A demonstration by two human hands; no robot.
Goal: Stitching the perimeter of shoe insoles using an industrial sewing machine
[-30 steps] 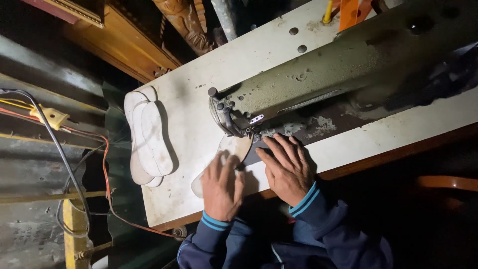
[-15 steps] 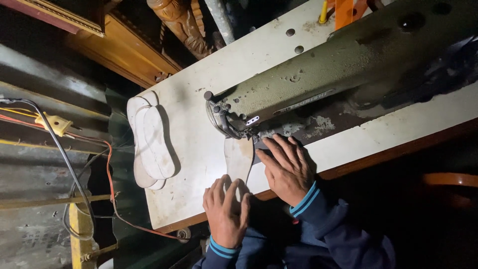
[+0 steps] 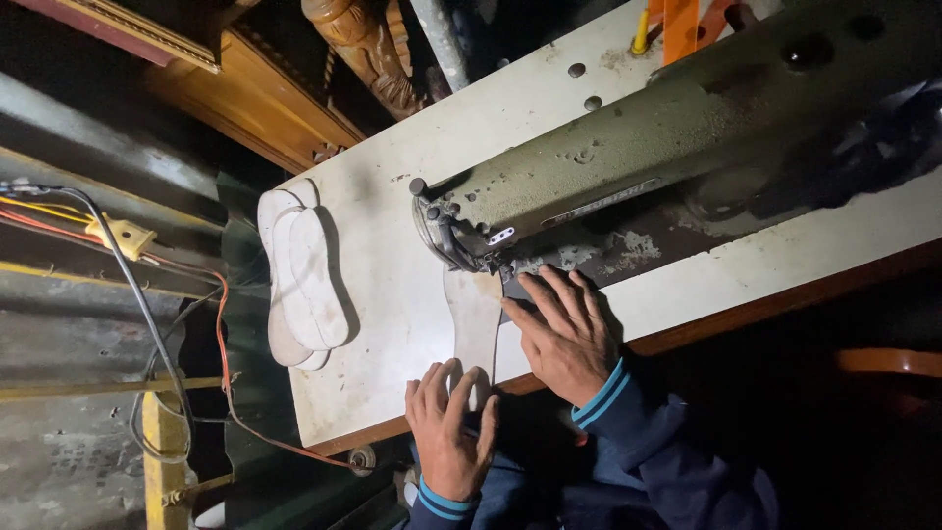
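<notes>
— What's changed in my view since a second ago?

— My left hand (image 3: 449, 432) has slid back along the sole piece (image 3: 473, 324), from the middle of it to the near edge of the worktop (image 3: 392, 294). It now lies flat on the tail end of the piece, fingers spread, pinching nothing. More of the pale piece shows between my two hands than before.

— And the right hand?

— My right hand (image 3: 564, 334) has barely shifted. It lies flat, fingers spread and pointing at the presser foot (image 3: 498, 263), pressing the dark strip (image 3: 520, 294) beside the piece. No grip there either.

— Where is the piece now?

— Flat on the worktop, its far end under the head of the sewing machine (image 3: 638, 167), its near end under my left palm. I judge it has fed further in under the foot, so the seam is moving along and my left hand guides the tail.

— Anything else nearby?

— A stack of soles (image 3: 299, 280) lies well apart to the left, untouched.
</notes>
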